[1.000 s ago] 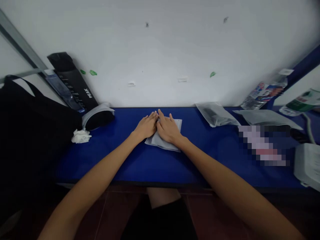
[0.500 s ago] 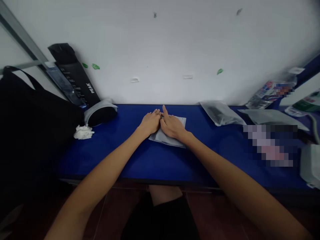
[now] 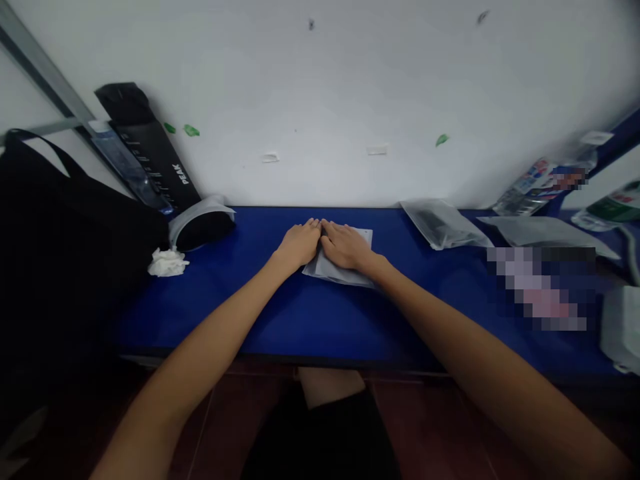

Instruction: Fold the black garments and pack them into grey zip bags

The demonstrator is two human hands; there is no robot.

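A frosted, translucent bag [image 3: 343, 274] lies flat on the blue table [image 3: 305, 320], partly covered by both hands. My right hand [image 3: 346, 245] rests palm down on top of it, fingers stretched toward the wall. Beside it, my left hand [image 3: 301, 243] lies palm down at the bag's left edge, its fingers extended and its fingertips close to those of my right hand. What is inside the bag is hidden.
At the left are a black bag [image 3: 75, 227], crumpled white tissue [image 3: 168, 263], a pouch with something black [image 3: 205, 230], and a black PEAK package [image 3: 155, 157]. Rightward lie two frosted bags [image 3: 445, 225] [image 3: 550, 233], bottles [image 3: 537, 183] and a white object [image 3: 620, 327].
My right thumb, raised before, is now down by the other fingers. The bag has shifted slightly right and its near edge is a little farther from me.
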